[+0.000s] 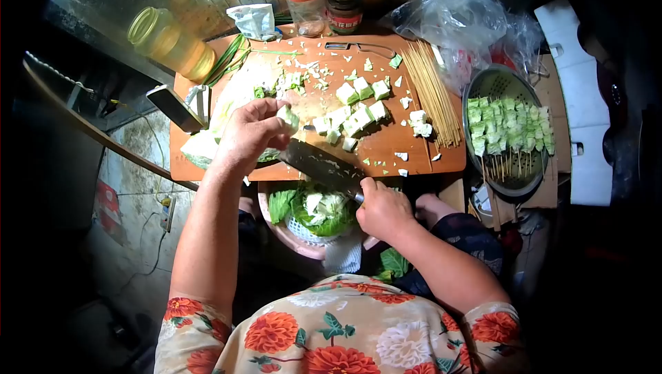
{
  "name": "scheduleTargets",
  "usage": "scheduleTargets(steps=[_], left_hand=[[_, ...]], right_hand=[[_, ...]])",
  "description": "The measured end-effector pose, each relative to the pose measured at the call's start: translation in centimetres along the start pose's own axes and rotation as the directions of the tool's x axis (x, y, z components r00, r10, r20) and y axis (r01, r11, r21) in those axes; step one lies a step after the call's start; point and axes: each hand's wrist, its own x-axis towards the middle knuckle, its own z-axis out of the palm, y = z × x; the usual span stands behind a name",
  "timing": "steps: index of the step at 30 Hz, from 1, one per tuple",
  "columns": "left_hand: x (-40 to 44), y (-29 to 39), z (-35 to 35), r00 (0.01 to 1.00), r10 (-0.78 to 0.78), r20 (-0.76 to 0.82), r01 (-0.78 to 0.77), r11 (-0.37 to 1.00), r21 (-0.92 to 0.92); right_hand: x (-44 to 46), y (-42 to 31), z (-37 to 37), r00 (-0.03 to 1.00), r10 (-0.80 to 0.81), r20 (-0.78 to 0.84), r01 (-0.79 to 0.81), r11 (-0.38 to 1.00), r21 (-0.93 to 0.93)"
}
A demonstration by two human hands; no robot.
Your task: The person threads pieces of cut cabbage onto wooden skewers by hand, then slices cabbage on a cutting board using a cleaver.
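Note:
Above the wooden board (265,52), my left hand (252,132) pinches a pale green cabbage piece (289,119) between thumb and fingers. My right hand (386,212) is wrapped round the handle of a cleaver (324,165), its dark blade pointing up and left over the board's front edge. Cut cabbage chunks (355,120) lie in a cluster just beyond the blade. Partly behind my left hand sits a larger pale cabbage (200,146). Small scraps are scattered over the board.
Bamboo skewers (431,94) lie along the board's right side. A metal colander (507,74) beside it holds skewered cabbage (510,125). A jar of yellow liquid (172,43), a phone (172,108) and plastic bags (458,18) surround the board. Below is a pink basin (303,248) with cabbage leaves.

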Motion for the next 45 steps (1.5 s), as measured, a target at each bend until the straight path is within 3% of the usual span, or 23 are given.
scheduleTargets(steps=[2, 7, 9, 10, 13, 14, 17, 18, 19, 21, 22, 23, 27, 32, 39, 42, 44, 45], left_hand=[[0.3, 0.0, 1.7, 0.989, 0.145, -0.005, -0.144, 0.974, -0.178], [-0.3, -1.4, 2.9, 0.974, 0.220, 0.057, -0.190, 0.925, -0.330], [-0.8, -1.6, 3.9, 0.969, 0.230, 0.087, -0.175, 0.894, -0.412], [-1.2, -1.4, 4.4, 0.969, 0.231, 0.088, -0.171, 0.884, -0.436], [-1.2, -1.8, 4.8, 0.979, 0.167, 0.115, -0.083, 0.847, -0.525], [-1.4, -1.6, 5.0, 0.981, 0.137, 0.138, -0.039, 0.835, -0.548], [-1.5, -1.4, 5.1, 0.983, 0.085, 0.165, 0.031, 0.802, -0.596], [-1.5, -1.3, 5.2, 0.982, 0.093, 0.167, 0.026, 0.800, -0.600], [-1.5, -1.2, 5.3, 0.981, 0.090, 0.173, 0.034, 0.795, -0.606], [-1.5, -1.2, 5.5, 0.980, 0.091, 0.178, 0.039, 0.787, -0.615], [-1.5, -1.1, 5.5, 0.980, 0.088, 0.179, 0.041, 0.791, -0.610], [-1.5, -1.1, 5.6, 0.980, 0.084, 0.182, 0.044, 0.795, -0.605], [-1.5, -1.3, 6.2, 0.980, 0.079, 0.184, 0.049, 0.796, -0.603], [-1.6, -1.5, 7.5, 0.991, 0.061, 0.119, 0.018, 0.823, -0.567], [-1.5, -1.7, 8.5, 0.991, 0.077, 0.111, -0.005, 0.839, -0.545], [-0.6, -2.4, 8.2, 0.992, 0.100, 0.070, -0.041, 0.812, -0.582], [0.1, -2.6, 8.0, 0.996, 0.087, 0.008, -0.066, 0.806, -0.589], [0.3, -2.4, 7.8, 0.996, 0.070, -0.048, -0.085, 0.802, -0.592]], right_hand=[[0.0, 1.3, 0.7, 0.982, -0.090, -0.166, 0.083, 0.995, -0.047], [2.2, 2.4, 5.9, 0.944, -0.145, -0.296, 0.099, 0.981, -0.164], [3.1, 1.7, 5.9, 0.919, -0.184, -0.350, 0.161, 0.983, -0.093], [3.3, 0.7, 4.5, 0.972, -0.088, -0.216, 0.082, 0.996, -0.034], [3.6, -0.2, 3.8, 0.951, -0.089, -0.296, 0.083, 0.996, -0.034], [3.4, -0.3, 3.0, 0.983, -0.014, -0.183, 0.004, 0.999, -0.051], [2.9, 0.6, 3.2, 0.965, -0.098, -0.242, 0.068, 0.989, -0.128], [2.1, -0.3, 0.7, 0.995, -0.034, -0.098, 0.024, 0.994, -0.104], [2.0, -0.5, -0.8, 0.994, -0.034, -0.101, 0.023, 0.994, -0.109], [1.9, -0.1, -2.7, 0.988, 0.150, 0.020, -0.150, 0.989, 0.010], [1.9, 1.2, -2.4, 0.971, 0.147, -0.187, -0.136, 0.988, 0.069], [2.6, 3.0, -2.3, 0.951, 0.163, -0.262, -0.140, 0.985, 0.103], [2.3, 6.6, -5.5, 0.866, 0.385, -0.318, -0.333, 0.920, 0.207], [2.9, 9.4, -6.2, 0.808, 0.451, -0.379, -0.418, 0.892, 0.172], [4.7, 11.4, -4.1, 0.811, 0.416, -0.411, -0.353, 0.909, 0.223], [4.5, 10.9, -4.1, 0.780, 0.393, -0.487, -0.243, 0.908, 0.342], [2.9, 8.1, -5.9, 0.797, 0.310, -0.519, 0.003, 0.857, 0.515], [2.3, 6.8, -6.1, 0.801, 0.297, -0.520, 0.017, 0.857, 0.515]])
